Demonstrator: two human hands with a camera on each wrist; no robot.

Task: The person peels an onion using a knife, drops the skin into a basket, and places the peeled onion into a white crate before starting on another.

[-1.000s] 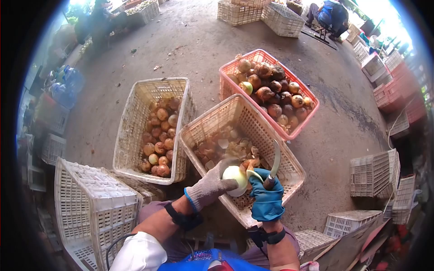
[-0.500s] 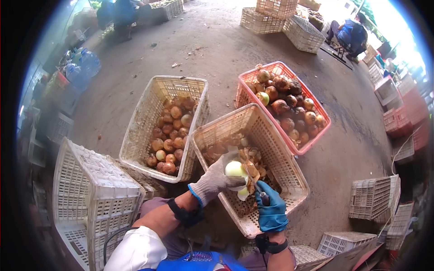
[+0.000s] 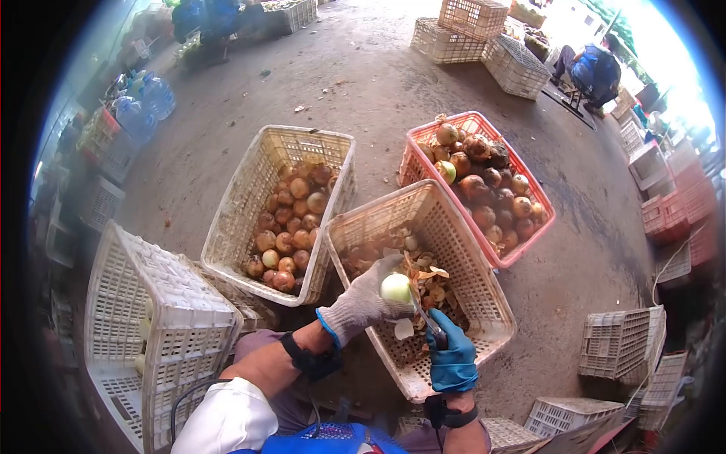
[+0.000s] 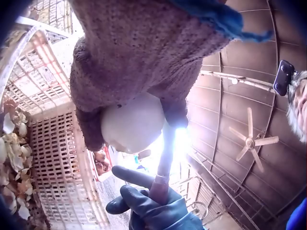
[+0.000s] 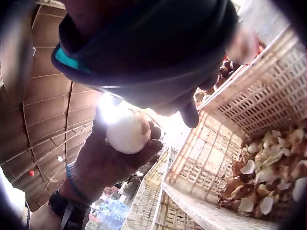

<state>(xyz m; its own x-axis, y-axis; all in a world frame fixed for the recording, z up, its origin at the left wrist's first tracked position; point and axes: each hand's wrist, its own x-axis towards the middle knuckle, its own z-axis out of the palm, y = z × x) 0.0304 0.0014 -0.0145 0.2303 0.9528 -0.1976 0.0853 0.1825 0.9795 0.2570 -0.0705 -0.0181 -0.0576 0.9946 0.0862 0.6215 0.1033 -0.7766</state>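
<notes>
A pale peeled onion [image 3: 395, 287] is gripped by my left hand [image 3: 367, 300] in a grey knit glove, above a white crate [image 3: 473, 303] holding loose skins. My right hand [image 3: 452, 352], in a blue rubber glove, grips the dark handle of a knife [image 3: 425, 316]; its blade reaches up beside the onion. In the left wrist view the onion [image 4: 133, 122] sits between the gloved fingers, with the knife's ferrule and handle [image 4: 159, 188] in the blue hand [image 4: 158, 211] below. The right wrist view shows the onion [image 5: 128, 132] held in the left hand [image 5: 103, 158].
At the left stands a white crate of brown onions [image 3: 286, 234]; behind at the right, a red crate [image 3: 541, 193] of darker onions. An empty white crate [image 3: 162, 310] lies close at the left. Stacked crates [image 3: 516, 64] and a seated person [image 3: 595, 72] are farther back.
The peel hanging between the hands has come away from the onion. The knife blade has moved in beside the onion, and the head view has shifted so the crates sit farther right.
</notes>
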